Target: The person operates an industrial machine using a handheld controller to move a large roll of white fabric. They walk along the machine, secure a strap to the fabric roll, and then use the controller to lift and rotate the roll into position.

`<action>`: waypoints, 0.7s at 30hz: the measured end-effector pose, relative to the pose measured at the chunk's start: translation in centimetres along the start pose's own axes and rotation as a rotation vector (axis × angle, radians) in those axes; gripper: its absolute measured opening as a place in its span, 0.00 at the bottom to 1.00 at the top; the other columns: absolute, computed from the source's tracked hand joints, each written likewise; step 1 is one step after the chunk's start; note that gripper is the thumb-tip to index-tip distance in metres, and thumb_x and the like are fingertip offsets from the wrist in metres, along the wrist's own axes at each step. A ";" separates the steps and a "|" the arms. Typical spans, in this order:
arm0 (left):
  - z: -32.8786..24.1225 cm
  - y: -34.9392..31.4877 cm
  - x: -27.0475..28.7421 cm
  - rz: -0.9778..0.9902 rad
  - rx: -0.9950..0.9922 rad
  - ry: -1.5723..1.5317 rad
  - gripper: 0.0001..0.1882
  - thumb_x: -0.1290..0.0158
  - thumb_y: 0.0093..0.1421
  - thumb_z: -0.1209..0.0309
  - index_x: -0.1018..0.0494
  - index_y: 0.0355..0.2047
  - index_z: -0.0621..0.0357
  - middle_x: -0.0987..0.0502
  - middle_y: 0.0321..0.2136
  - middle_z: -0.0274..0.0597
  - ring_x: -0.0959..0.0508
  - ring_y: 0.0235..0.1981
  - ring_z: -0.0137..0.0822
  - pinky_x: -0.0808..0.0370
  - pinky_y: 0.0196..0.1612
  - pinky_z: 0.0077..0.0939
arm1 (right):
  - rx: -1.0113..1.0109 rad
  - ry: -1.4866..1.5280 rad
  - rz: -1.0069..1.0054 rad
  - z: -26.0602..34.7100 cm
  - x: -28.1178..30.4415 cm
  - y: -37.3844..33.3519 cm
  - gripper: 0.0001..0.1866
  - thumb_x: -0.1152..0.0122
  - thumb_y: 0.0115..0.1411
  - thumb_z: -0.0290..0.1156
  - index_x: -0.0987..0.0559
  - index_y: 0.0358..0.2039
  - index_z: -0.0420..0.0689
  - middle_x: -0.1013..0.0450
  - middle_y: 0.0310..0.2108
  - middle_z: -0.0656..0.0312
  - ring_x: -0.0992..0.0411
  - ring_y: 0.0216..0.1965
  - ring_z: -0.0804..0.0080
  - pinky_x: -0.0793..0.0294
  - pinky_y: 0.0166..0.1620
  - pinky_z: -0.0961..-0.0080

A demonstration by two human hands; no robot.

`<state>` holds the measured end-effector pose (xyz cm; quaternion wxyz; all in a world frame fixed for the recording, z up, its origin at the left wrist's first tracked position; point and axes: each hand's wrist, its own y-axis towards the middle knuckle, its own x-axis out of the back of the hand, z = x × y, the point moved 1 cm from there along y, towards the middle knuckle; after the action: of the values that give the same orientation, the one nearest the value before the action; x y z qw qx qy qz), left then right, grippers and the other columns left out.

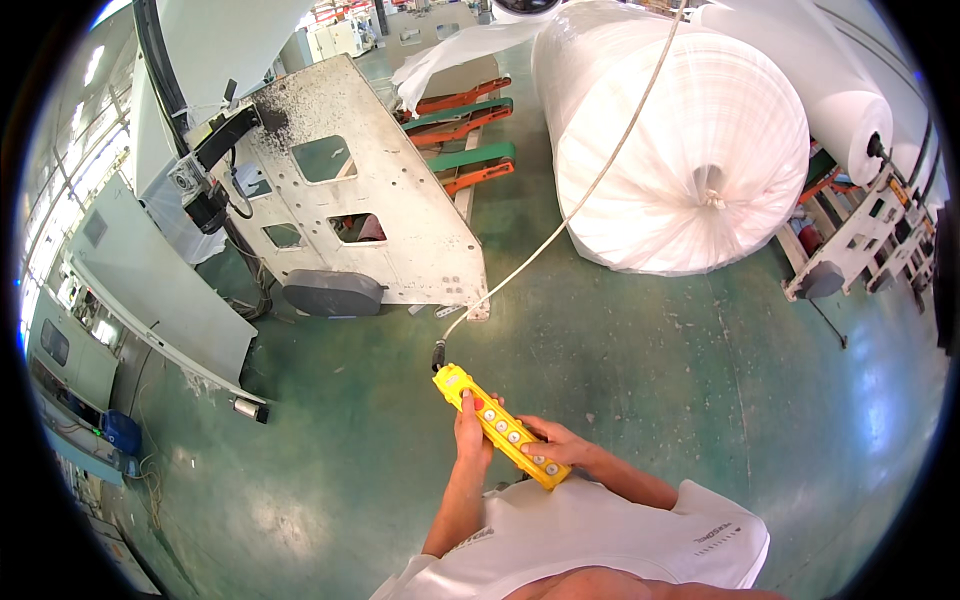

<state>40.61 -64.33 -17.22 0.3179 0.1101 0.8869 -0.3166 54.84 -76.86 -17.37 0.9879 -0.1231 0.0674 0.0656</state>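
Observation:
A yellow crane pendant control (pixel 507 432) with a row of round push buttons lies slantwise across both my hands, close to my body. My left hand (pixel 470 428) grips its upper part, the thumb lying on the button face near the top. Around the lower part is my right hand (pixel 560 443), its thumb by the lower buttons. Fingers behind the casing are mostly hidden. From the pendant's upper end a pale cable (pixel 600 180) runs up and to the right, past the front of a large wrapped white roll (pixel 680 150).
A white machine side frame (pixel 400 230) with cut-outs stands ahead on the left, beside green and orange arms (pixel 470 155). A grey cabinet panel (pixel 165 280) is farther left. Smaller white rolls (pixel 850 130) sit on a stand at right. Green floor (pixel 640 340) lies between.

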 end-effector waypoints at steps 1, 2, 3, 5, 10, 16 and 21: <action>0.0 0.0 0.0 0.001 0.001 -0.002 0.22 0.52 0.69 0.52 0.36 0.53 0.55 0.24 0.40 0.46 0.22 0.43 0.41 0.22 0.47 0.39 | -0.010 0.004 0.004 0.3 0.0 -0.1 0.37 0.42 0.65 0.31 0.47 0.69 0.36 0.31 0.55 0.53 0.32 0.54 0.70 0.32 0.57 0.71; 0.0 0.0 0.0 0.003 0.003 -0.003 0.22 0.52 0.69 0.52 0.35 0.53 0.55 0.24 0.40 0.46 0.22 0.43 0.41 0.22 0.47 0.39 | -0.019 0.009 0.006 0.8 -0.1 -0.2 0.37 0.42 0.65 0.31 0.47 0.69 0.37 0.31 0.55 0.53 0.32 0.54 0.70 0.32 0.57 0.71; 0.0 -0.1 -0.1 0.005 0.004 -0.004 0.22 0.52 0.69 0.52 0.35 0.53 0.55 0.24 0.40 0.46 0.22 0.43 0.41 0.22 0.48 0.39 | -0.028 0.013 0.009 1.1 -0.1 -0.3 0.37 0.42 0.65 0.32 0.47 0.69 0.37 0.31 0.55 0.53 0.32 0.54 0.70 0.32 0.57 0.71; -0.1 -0.1 -0.2 0.000 0.005 0.003 0.23 0.53 0.69 0.52 0.36 0.53 0.55 0.24 0.40 0.46 0.22 0.42 0.41 0.23 0.47 0.39 | -0.030 0.027 0.004 1.3 -0.2 -0.3 0.37 0.42 0.65 0.32 0.47 0.69 0.37 0.31 0.54 0.53 0.31 0.54 0.69 0.31 0.56 0.71; 0.0 0.5 -0.1 0.031 0.013 -0.005 0.24 0.54 0.69 0.49 0.36 0.53 0.56 0.23 0.40 0.46 0.22 0.42 0.41 0.22 0.45 0.40 | -0.048 -0.008 -0.047 0.0 0.2 0.3 0.35 0.41 0.65 0.35 0.43 0.67 0.38 0.30 0.53 0.53 0.30 0.52 0.69 0.30 0.54 0.70; -1.2 1.0 -1.9 0.096 -0.002 0.000 0.26 0.53 0.68 0.49 0.35 0.54 0.58 0.23 0.41 0.48 0.21 0.42 0.42 0.21 0.45 0.39 | 0.002 -0.015 -0.194 1.9 -0.7 1.1 0.27 0.41 0.65 0.35 0.35 0.61 0.38 0.28 0.46 0.58 0.29 0.46 0.73 0.28 0.50 0.73; -4.0 -1.0 -6.3 0.165 -0.073 0.086 0.26 0.55 0.69 0.50 0.34 0.51 0.62 0.22 0.41 0.50 0.21 0.43 0.41 0.21 0.44 0.34 | 0.067 0.107 -0.197 5.9 -1.4 0.1 0.30 0.44 0.67 0.34 0.41 0.64 0.37 0.27 0.45 0.55 0.26 0.42 0.72 0.25 0.44 0.73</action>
<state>43.11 -62.54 -10.34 0.3082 0.1846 0.8987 -0.2516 54.18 -75.38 -11.49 0.9881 -0.0995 0.1100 -0.0406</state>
